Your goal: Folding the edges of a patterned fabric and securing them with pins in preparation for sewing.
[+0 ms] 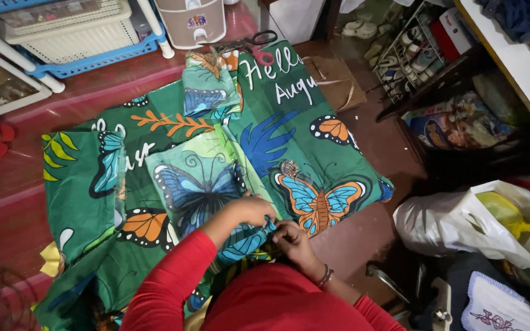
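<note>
The person sits on the floor in red sleeves, both hands low at the near edge of a green butterfly cloth spread flat before them. The left hand and right hand are close together, almost touching, each pinching a fold of the cloth at about 6 o'clock of the spread; fingers are curled in tight on the fabric. A smaller cut piece with a blue butterfly lies on top of the cloth, just at 11 o'clock from the left hand, and another folded piece sits farther off at 12 o'clock. Scissors with dark and pink handles rest at the cloth's far edge, 12 o'clock. A white plastic bag slumps at 3 o'clock, well apart from the hands. A blue rack with a cream basket stands at 10 o'clock, and a wire shelf of small things at 1 o'clock.
</note>
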